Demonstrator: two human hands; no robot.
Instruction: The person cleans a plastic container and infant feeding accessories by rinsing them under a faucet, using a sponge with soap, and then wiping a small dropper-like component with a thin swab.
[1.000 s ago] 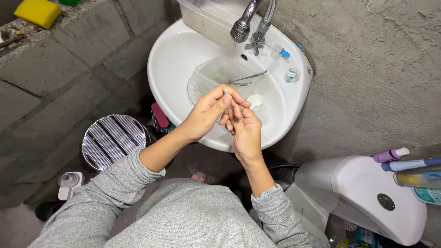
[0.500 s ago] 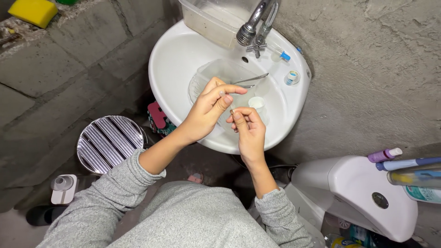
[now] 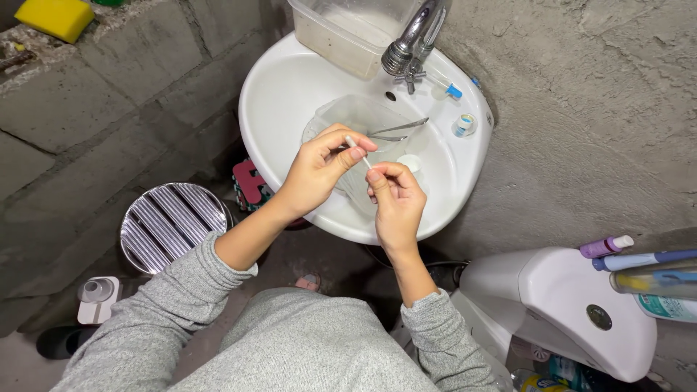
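Over a white sink point(image 3: 276, 80), my left hand point(image 3: 319, 168) and my right hand point(image 3: 396, 203) pinch the two ends of a thin white stick point(image 3: 359, 152), like a small swab. The left fingers hold its upper end, the right thumb and forefinger its lower end. Below the hands, in the basin, lies a clear plastic container point(image 3: 348, 116) with metal tweezers point(image 3: 396, 131) across it and a small white cap point(image 3: 410, 162) beside it.
A chrome tap point(image 3: 410, 40) stands at the sink's back with a clear plastic tub point(image 3: 341, 29) next to it. Small bottles point(image 3: 463, 122) sit on the rim. A ribbed round bin lid point(image 3: 174, 225) is lower left, a white toilet tank point(image 3: 573, 312) with toiletries lower right.
My hands have drawn slightly apart, and the thin white stick now shows stretched between them. The view has shifted a little.
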